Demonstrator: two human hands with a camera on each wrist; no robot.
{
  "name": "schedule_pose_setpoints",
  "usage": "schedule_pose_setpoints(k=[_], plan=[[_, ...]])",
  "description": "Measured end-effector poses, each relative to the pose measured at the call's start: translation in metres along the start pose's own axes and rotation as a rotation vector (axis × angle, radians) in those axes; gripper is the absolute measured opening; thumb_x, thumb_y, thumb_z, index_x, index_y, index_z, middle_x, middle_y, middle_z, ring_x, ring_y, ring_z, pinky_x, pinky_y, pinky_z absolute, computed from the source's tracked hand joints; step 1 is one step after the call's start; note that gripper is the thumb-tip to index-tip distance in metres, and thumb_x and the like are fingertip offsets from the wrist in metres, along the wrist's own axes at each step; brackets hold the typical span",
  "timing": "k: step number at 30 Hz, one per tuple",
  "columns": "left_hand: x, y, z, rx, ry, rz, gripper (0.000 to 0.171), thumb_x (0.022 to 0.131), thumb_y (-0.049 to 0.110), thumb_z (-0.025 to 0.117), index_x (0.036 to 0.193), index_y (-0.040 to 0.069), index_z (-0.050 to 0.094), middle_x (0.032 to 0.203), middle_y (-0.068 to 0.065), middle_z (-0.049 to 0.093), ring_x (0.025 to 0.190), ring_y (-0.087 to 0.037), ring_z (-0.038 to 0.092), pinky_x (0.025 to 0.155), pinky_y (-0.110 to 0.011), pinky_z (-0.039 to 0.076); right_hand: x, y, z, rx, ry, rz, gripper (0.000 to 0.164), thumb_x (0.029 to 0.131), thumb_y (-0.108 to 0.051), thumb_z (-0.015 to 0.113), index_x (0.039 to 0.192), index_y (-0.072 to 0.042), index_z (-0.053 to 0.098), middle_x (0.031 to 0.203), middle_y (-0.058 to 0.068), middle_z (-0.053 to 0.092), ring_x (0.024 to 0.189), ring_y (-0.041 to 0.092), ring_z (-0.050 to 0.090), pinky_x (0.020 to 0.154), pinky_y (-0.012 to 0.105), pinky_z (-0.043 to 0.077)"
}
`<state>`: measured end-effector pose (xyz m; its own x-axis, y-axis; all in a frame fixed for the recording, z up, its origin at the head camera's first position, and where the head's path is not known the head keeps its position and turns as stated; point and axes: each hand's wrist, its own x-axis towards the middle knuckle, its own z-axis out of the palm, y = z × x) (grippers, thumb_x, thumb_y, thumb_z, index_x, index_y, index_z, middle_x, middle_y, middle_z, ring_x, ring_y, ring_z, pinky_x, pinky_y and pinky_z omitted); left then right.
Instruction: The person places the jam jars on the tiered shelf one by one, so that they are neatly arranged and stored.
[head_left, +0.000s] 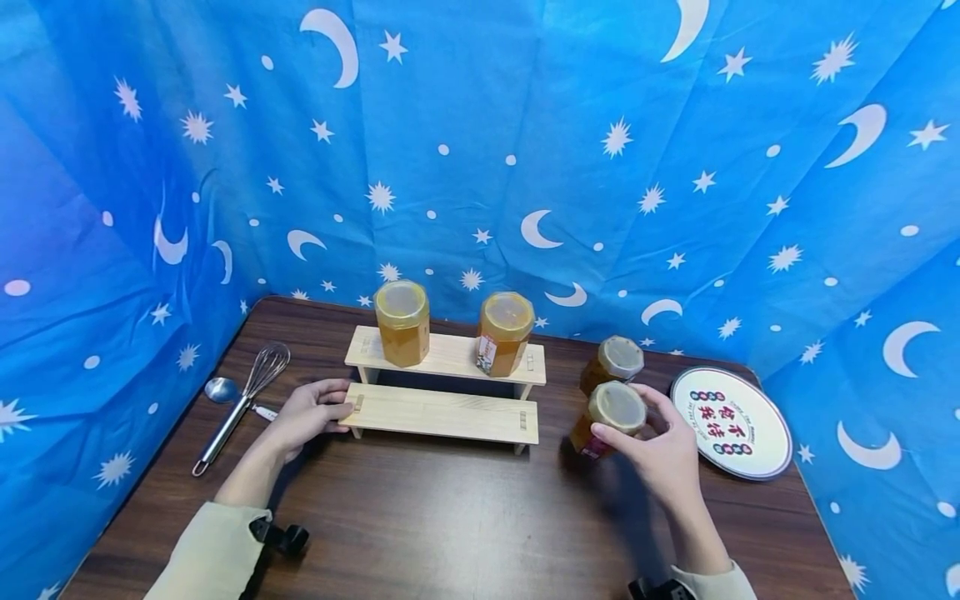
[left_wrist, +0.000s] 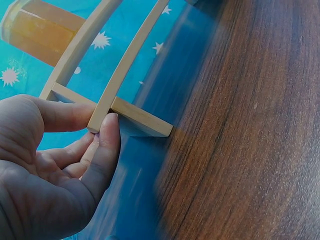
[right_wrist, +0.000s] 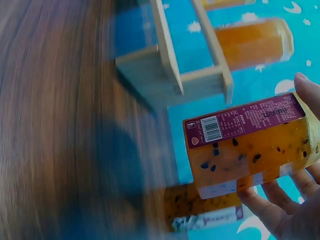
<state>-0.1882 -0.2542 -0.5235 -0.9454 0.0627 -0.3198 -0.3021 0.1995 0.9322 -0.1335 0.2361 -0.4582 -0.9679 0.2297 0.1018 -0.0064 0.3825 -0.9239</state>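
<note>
My left hand [head_left: 303, 419] pinches the left end of the lower step of a two-tier wooden rack [head_left: 442, 412], thumb on one face and fingers on the other in the left wrist view. In my right hand [head_left: 670, 458] is a hexagonal jar of orange jam with dark seeds [right_wrist: 245, 150], gripped near its lid and raised off the table. Its purple label with a barcode shows in the right wrist view. A second seeded jar [head_left: 598, 367] stands just behind it. Two amber jars [head_left: 403, 333], [head_left: 504, 337] sit apart on the rack's upper step.
Left of the rack lie a whisk [head_left: 243, 408], a metal spoon [head_left: 222, 390] and a white-handled piece [head_left: 265, 412] partly behind my left hand. A round white plate with red characters [head_left: 750, 458] lies at the right. Blue star-and-moon cloth [head_left: 465, 125] encloses the dark wooden table [head_left: 450, 525].
</note>
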Motion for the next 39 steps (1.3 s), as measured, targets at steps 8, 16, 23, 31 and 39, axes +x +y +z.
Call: schedule_pose_setpoints(k=[8, 16, 23, 31, 39], plan=[[0.0, 0.0, -0.001, 0.005, 0.005, -0.005, 0.057, 0.099, 0.0, 0.063, 0.15, -0.01, 0.041, 0.134, -0.027, 0.055, 0.095, -0.02, 0.068, 0.078, -0.034, 0.063, -0.007, -0.015, 0.023, -0.023, -0.089, -0.053, 0.073, 0.075, -0.026, 0.097, 0.138, -0.017, 0.062, 0.127, 0.001, 0.066, 0.108, 0.019, 0.066, 0.082, 0.021, 0.058], [0.002, -0.001, 0.0, 0.001, 0.005, -0.005, 0.057, 0.099, 0.001, 0.063, 0.151, -0.009, 0.041, 0.136, -0.028, 0.054, 0.097, -0.02, 0.068, 0.079, -0.034, 0.063, -0.013, -0.027, 0.057, 0.026, -0.152, -0.121, 0.072, 0.071, -0.028, 0.099, 0.134, -0.018, 0.066, 0.123, 0.0, 0.068, 0.108, 0.02, 0.064, 0.084, 0.028, 0.06], [0.002, -0.002, 0.0, 0.003, 0.001, 0.006, 0.056, 0.099, 0.0, 0.063, 0.15, -0.01, 0.041, 0.136, -0.028, 0.054, 0.095, -0.02, 0.068, 0.078, -0.034, 0.064, -0.015, -0.038, 0.093, 0.115, -0.19, -0.187, 0.072, 0.067, -0.021, 0.101, 0.131, -0.017, 0.068, 0.119, -0.001, 0.07, 0.107, 0.018, 0.065, 0.086, 0.034, 0.06], [0.002, -0.002, -0.001, -0.012, -0.005, 0.003, 0.056, 0.1, 0.0, 0.063, 0.15, -0.01, 0.04, 0.135, -0.028, 0.054, 0.095, -0.019, 0.068, 0.078, -0.033, 0.063, -0.017, -0.054, 0.139, 0.205, -0.233, -0.203, 0.071, 0.064, -0.024, 0.103, 0.127, -0.021, 0.07, 0.119, -0.001, 0.068, 0.11, 0.019, 0.063, 0.088, 0.035, 0.062], [0.001, -0.002, -0.001, -0.023, -0.003, 0.004, 0.056, 0.099, -0.001, 0.062, 0.15, -0.01, 0.041, 0.135, -0.027, 0.055, 0.094, -0.018, 0.068, 0.077, -0.032, 0.063, -0.013, -0.067, 0.181, 0.177, -0.265, -0.27, 0.072, 0.065, -0.028, 0.102, 0.128, -0.023, 0.068, 0.119, -0.006, 0.068, 0.11, 0.014, 0.063, 0.088, 0.033, 0.061]])
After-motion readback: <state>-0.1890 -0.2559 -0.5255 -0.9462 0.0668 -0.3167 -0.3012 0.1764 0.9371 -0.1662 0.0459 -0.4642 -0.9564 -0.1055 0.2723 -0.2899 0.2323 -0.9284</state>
